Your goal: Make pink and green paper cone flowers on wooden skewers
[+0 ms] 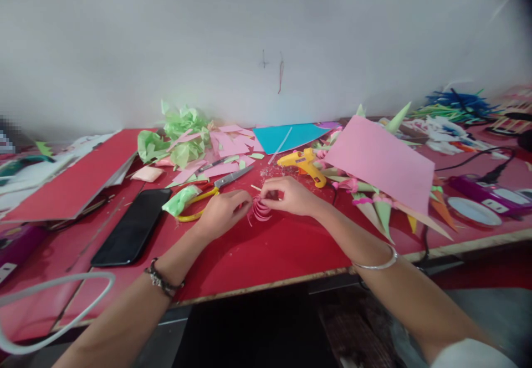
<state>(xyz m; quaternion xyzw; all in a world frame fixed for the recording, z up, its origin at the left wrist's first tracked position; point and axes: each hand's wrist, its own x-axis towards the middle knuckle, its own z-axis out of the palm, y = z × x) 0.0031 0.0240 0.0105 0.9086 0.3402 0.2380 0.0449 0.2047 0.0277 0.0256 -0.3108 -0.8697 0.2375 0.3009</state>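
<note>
Between my hands is a bundle of thin pink curled strips [261,211], its loops hanging close above the red table. My right hand [287,195] pinches the bundle from the right, thumb and fingers closed. On the other side my left hand [226,211] has its fingers curled together, the tips at the bundle's left edge; exactly what they grip is partly hidden. A short pale stick [256,188] pokes out near my right fingertips. Yellow-handled scissors [208,193] lie just beyond my left hand. Past my right hand rests a yellow glue gun [305,164].
A black phone [133,226] lies left, near a red board [78,177]. Green tissue paper [183,135] and pink paper scraps [233,142] sit at the back. A pink sheet [382,160] covers paper cones on the right, beside a purple power strip [490,190]. A white wall stands behind.
</note>
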